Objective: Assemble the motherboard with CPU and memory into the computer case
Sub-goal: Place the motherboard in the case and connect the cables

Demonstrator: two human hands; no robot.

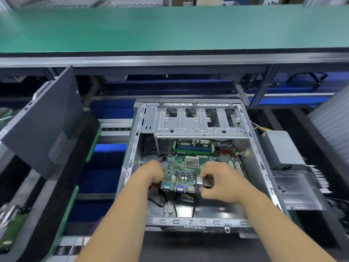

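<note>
The motherboard (pixel 186 170) sits inside the open computer case (pixel 190 163), tilted a little so that its near edge with the blue and grey rear ports is lifted toward the camera, while its far edge reaches under the silver drive cage (pixel 200 120). A square CPU (pixel 192 162) lies near the board's middle, and memory sticks (pixel 194 149) stand in their slots just beyond it. The left hand (pixel 154 173) grips the board's left edge with curled fingers, and the right hand (pixel 220 181) holds the right near corner, thumb and fingers pinching around a metal port block; whether the board already rests on the case floor is hard to tell, since the hands hide its edges. Black cables (pixel 175 205) run along the case floor below the ports. The case lies on its side on a dark work surface (pixel 188 248). Just right of it sit a grey power supply (pixel 279 148) and a silvery antistatic bag (pixel 296 190). To the left a dark side panel (pixel 43 125) leans upright, and a green conveyor belt (pixel 170 29) stretches across the far side
</note>
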